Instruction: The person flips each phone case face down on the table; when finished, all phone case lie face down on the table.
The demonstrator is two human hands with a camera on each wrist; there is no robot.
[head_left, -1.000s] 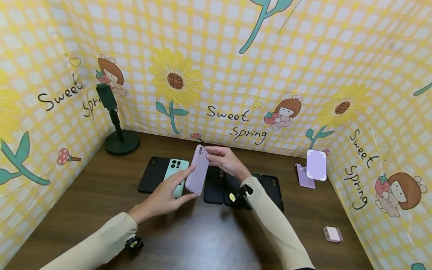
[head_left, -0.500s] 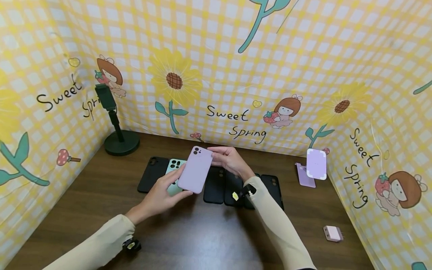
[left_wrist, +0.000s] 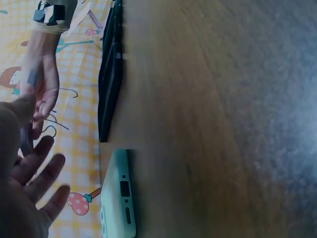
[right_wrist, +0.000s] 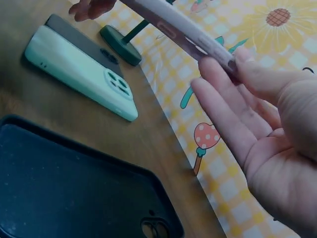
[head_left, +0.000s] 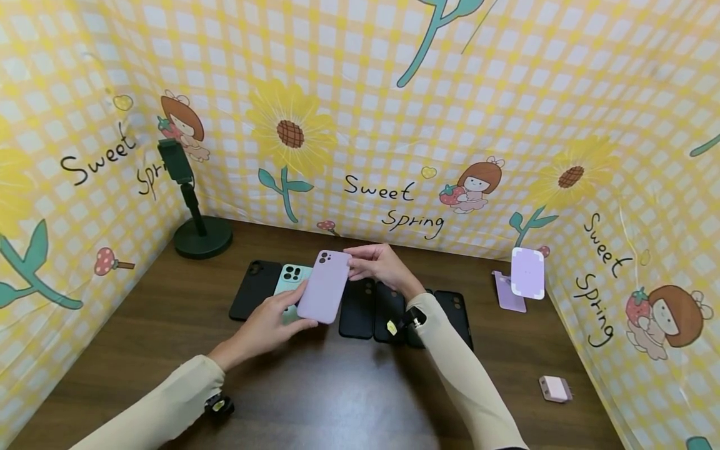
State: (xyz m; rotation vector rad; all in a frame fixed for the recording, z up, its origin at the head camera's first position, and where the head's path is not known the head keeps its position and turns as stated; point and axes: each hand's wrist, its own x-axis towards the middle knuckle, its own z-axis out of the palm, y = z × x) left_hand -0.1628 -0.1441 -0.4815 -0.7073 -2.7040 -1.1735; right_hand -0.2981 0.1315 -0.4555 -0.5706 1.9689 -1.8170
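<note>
A lilac phone case (head_left: 323, 287) is held up over the table, its back with the camera cutouts turned to the head view. My left hand (head_left: 264, 328) grips its lower left part, thumb along the bottom edge. At the upper right edge, my right hand (head_left: 382, 269) pinches it between thumb and fingers; the right wrist view shows the pinch on the case's side (right_wrist: 198, 39). Behind it, partly covered, lies a mint-green phone case (head_left: 292, 275), with a black phone case (head_left: 255, 294) to its left. The lilac case's inner side is hidden in the head view.
Several black phone cases (head_left: 355, 315) lie in a row under my right wrist. A dark green stand (head_left: 204, 239) is at the back left, a lilac stand (head_left: 527, 274) at the back right. A small pink-and-white charger (head_left: 555, 389) sits front right. Patterned cloth (head_left: 360, 125) walls the table.
The lilac phone case has turned from nearly edge-on to show its full back, then sunk slightly and tilted a little. Both hands keep hold of it; the things on the table stay put.
</note>
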